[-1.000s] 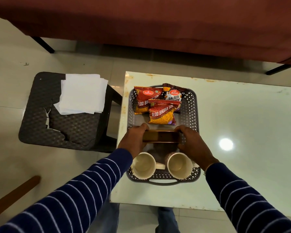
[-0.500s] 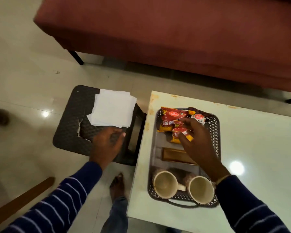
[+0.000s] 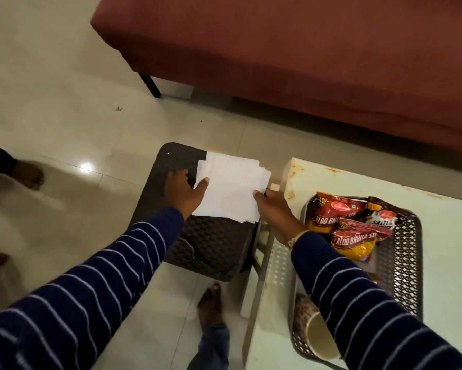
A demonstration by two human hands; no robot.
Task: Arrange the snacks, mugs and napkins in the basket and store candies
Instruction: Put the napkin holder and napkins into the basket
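Note:
A stack of white napkins [image 3: 231, 189] lies on a dark woven stool [image 3: 208, 244] to the left of the table. My left hand [image 3: 183, 192] grips the stack's left edge, thumb on top. My right hand [image 3: 274, 209] holds its right edge. The grey perforated basket [image 3: 407, 252] stands on the pale table [image 3: 448, 263]. In it lie three red snack packets [image 3: 355, 236] at the far end. One mug [image 3: 319, 335] shows at the near end, partly hidden by my right sleeve.
A dark red sofa [image 3: 304, 54] runs along the far side, its black leg [image 3: 149, 85] on the tiled floor. My bare foot [image 3: 211, 303] is between stool and table. Another person's foot [image 3: 28, 173] stands at the left edge.
My right hand left the snack packets and crossed to the napkins. My left hand moved onto the stack's left edge. The view swung left.

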